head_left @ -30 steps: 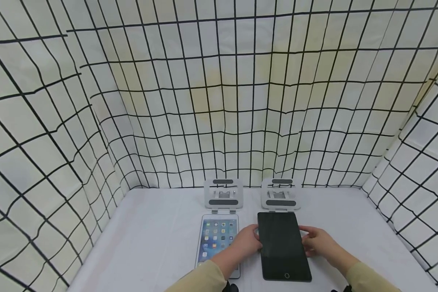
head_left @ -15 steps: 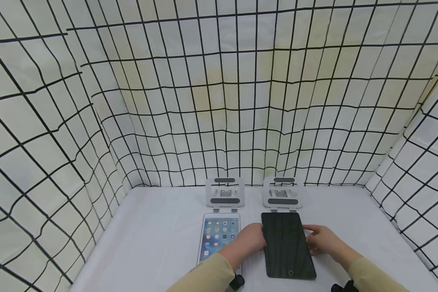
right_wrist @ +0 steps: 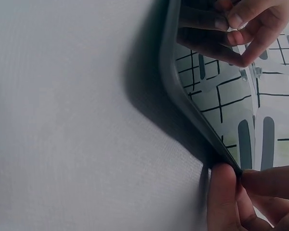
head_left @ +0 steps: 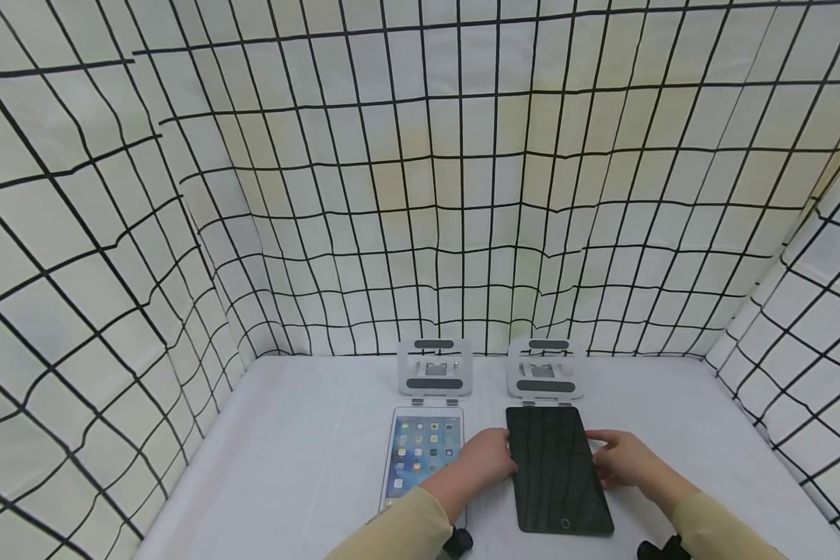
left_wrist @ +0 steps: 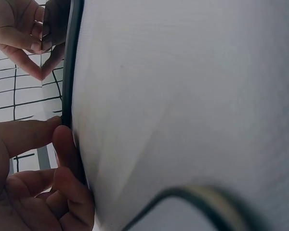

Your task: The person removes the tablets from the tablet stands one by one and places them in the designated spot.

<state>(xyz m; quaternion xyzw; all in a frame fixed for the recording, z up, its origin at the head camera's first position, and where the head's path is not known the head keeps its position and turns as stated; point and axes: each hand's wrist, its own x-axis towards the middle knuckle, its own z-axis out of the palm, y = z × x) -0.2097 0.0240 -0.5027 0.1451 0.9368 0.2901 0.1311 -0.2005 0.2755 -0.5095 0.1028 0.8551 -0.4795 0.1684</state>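
A black tablet (head_left: pixel 560 474), its screen dark, is on the right side of the white table, with its home button towards me. My left hand (head_left: pixel 488 460) pinches its left edge, and my right hand (head_left: pixel 623 463) pinches the right edge between thumb and fingers. In the left wrist view, thumb and finger of the left hand (left_wrist: pixel 33 178) meet on the tablet's rim (left_wrist: pixel 70 62). The right wrist view has the right hand (right_wrist: pixel 253 197) at a corner of the tablet (right_wrist: pixel 195 113), with a shadow under the rim. The dark screen reflects the hands.
A white tablet (head_left: pixel 427 447) with its screen lit lies on the left, partly behind my left forearm. Behind the tablets are two white stands with grey pads, one left (head_left: pixel 435 383) and one right (head_left: pixel 546 386). A white wall (head_left: pixel 490 187) with black grid lines surrounds the table (head_left: pixel 287 467).
The head view has shifted slightly, moving everything a little to the right. The black tablet's near end has swung slightly right. Both hands keep their hold on its edges.
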